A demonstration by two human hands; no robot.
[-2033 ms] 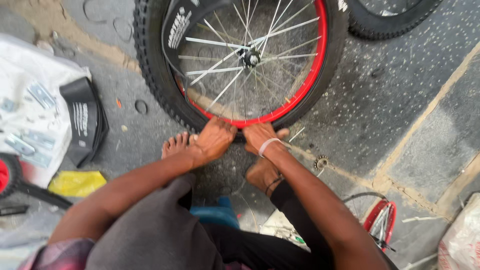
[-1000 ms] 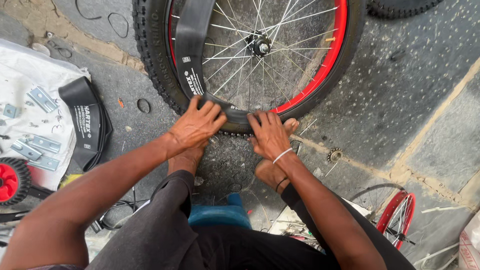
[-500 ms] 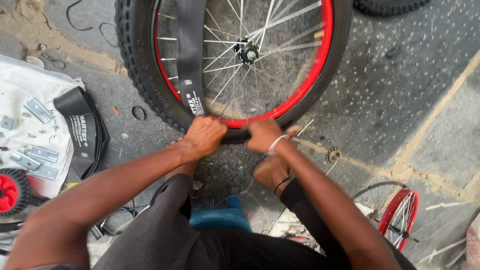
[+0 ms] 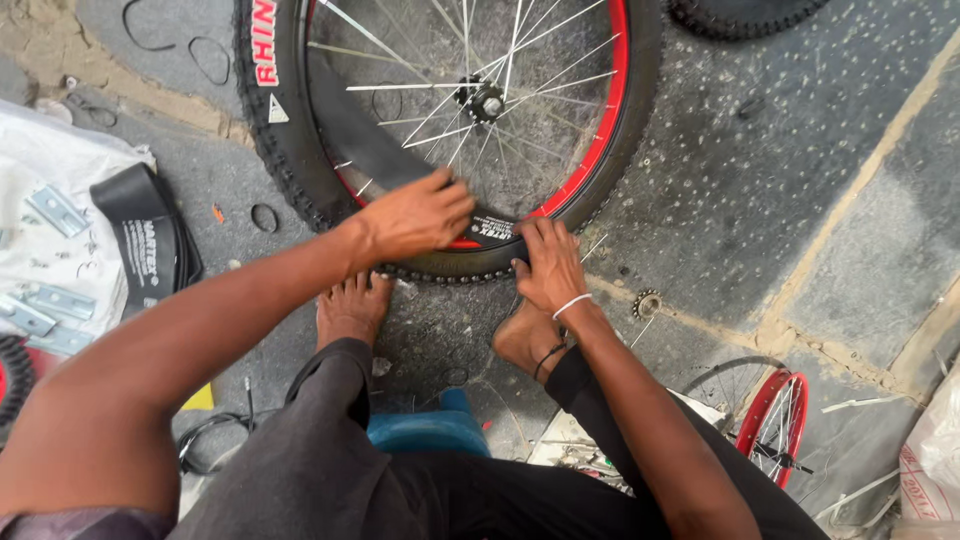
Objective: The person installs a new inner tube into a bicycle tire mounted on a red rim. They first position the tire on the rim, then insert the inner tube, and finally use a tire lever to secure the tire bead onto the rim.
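Tyre (image 4: 300,170) on the red rim (image 4: 610,120): since a second ago our left hand (image 4: 415,215) has slid leftward, fingers pressing the inner tube (image 4: 360,140). Our right hand (image 4: 548,262) lies flat on the tread; neither grip clenches, so seating appears underway.

A wheel (image 4: 450,130) is standing on the paved ground (image 4: 800,200) in front of the person. The left hand (image 4: 415,215) is resting on its lower edge, over the inner tube (image 4: 370,150) lying inside the tyre; the right hand (image 4: 548,265) is pressing just beside it, to the right. Two bare feet (image 4: 350,308) are sitting below the wheel, before a stool (image 4: 425,428). A folded tube (image 4: 145,240) is lying on a sheet (image 4: 60,160) to the left. A small sprocket (image 4: 647,303) is lying to the right of the right hand, and a smaller wheel (image 4: 772,425) is lying further down on the right.
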